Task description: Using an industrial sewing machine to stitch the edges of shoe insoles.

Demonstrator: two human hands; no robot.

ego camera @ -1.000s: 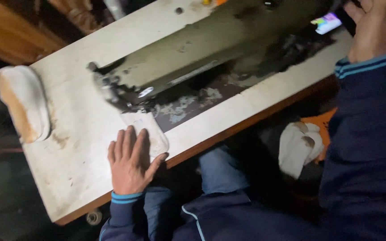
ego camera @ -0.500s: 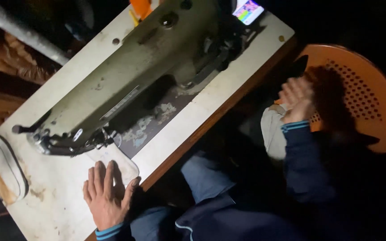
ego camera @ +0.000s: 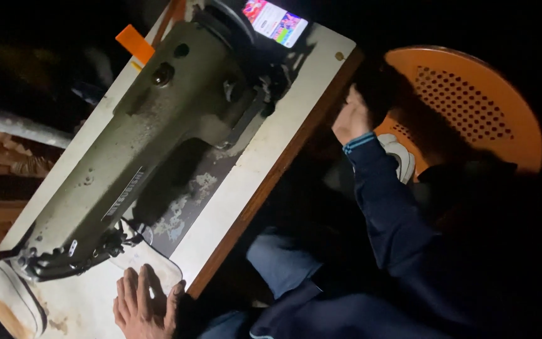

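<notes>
Head cam, looking down: left hand (ego camera: 142, 307) lies flat, fingers spread, on a white fabric piece (ego camera: 148, 260) at the near edge of the bench (ego camera: 283, 119); grip open, palm down, nothing clasped, just pressing the piece. Fabric piece sits on the bench top just beside the needle end of an olive-green industrial sewing machine (ego camera: 152, 138), w/ its far edge reaching in under the dark presser/needle parts (ego camera: 64, 254). Right hand (ego camera: 350, 119) is well apart from the left, off the bench to the person's right, in front of an orange perforated plastic chair (ego camera: 472, 107); back of the hand faces the cam and the light is poor there, so can't tell if its grip is open or closed. A white shoe-like item (ego camera: 401, 157) lies just below the right wrist, near the chair's edge; contact w/ the hand can't be made out. Right sleeve is dark blue w/ lighter stripes at the cuff. A white shoe upper w/ tan sole (ego camera: 4, 298) lies at the bench's left corner, near the machine's needle end. A phone w/ lit colourful screen (ego camera: 276, 22) is propped at the machine's far end. An orange tag-like bit (ego camera: 136, 43) sticks out behind the machine.
</notes>
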